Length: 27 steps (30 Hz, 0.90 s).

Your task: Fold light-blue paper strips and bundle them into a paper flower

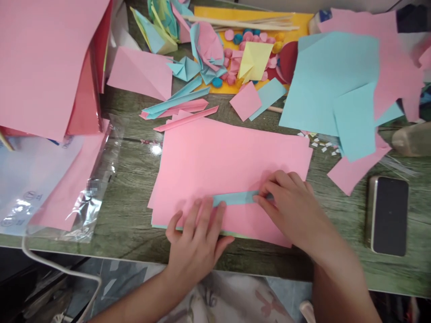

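A narrow folded strip of blue paper (235, 198) lies on a stack of pink paper sheets (232, 157). My left hand (197, 237) rests palm down on the stack, fingers spread, its fingertips at the strip's left end. At the strip's right end, my right hand (289, 206) pinches the paper between thumb and fingers. That end of the strip is partly hidden by the right hand. Beyond the stack are folded pink strips (186, 118) and folded blue strips (177, 98), one pink strip overlapping the stack's upper left corner.
A phone (390, 216) lies at the right. Blue sheets (336, 76) and pink scraps lie back right. On a yellow sheet (303, 20) are small paper discs and thin sticks. Clear plastic packaging (101, 193) and pink paper (43, 58) fill the left, above a white cable (60, 268).
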{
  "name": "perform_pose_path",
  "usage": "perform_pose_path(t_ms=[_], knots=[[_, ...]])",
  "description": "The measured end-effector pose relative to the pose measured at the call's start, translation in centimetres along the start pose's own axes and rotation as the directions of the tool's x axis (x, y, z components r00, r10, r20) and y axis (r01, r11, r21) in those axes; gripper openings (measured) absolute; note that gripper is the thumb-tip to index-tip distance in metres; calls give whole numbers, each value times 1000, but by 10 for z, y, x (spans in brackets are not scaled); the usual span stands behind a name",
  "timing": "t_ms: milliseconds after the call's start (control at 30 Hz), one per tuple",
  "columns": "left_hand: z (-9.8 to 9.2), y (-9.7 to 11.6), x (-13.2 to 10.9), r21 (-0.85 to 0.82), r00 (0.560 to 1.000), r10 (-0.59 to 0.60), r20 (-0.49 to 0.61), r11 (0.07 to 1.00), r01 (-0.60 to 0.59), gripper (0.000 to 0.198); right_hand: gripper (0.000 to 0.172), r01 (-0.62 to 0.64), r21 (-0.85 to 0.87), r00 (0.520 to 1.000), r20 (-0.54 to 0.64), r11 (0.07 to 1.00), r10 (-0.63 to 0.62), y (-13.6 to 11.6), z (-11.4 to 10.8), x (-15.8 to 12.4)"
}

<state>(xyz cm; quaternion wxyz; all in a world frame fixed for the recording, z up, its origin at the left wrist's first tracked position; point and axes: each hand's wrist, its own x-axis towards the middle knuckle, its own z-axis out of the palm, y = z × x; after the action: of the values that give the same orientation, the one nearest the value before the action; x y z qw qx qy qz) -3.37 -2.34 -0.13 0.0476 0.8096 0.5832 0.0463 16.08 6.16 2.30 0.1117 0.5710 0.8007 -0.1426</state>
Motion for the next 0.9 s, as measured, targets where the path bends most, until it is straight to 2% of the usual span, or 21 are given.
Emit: perform_pose_path(t_ms=[200,333,533,733,900], knots=[[1,-15,-3,-41,999,-34,37,999,36,57,18,-10,-3,1000,6,1000,10,-2,-1,0],[2,-13,-3,-54,999,-10,36,998,12,56,15,-28,3,999,33,1000,28,-3,-2,0],[5,-9,-3,-41,994,102,37,994,-101,50,17,-10,5,1000,7,1000,10,-2,-1,-1],[1,-15,0,-18,994,111,10,994,-111,48,18,-11,12,1000,-19,1000,11,0,1,-2],[-2,-10,-3,-39,997,71,-21,997,-72,46,17,-37,35,999,-35,999,38,-1,3,-5]])
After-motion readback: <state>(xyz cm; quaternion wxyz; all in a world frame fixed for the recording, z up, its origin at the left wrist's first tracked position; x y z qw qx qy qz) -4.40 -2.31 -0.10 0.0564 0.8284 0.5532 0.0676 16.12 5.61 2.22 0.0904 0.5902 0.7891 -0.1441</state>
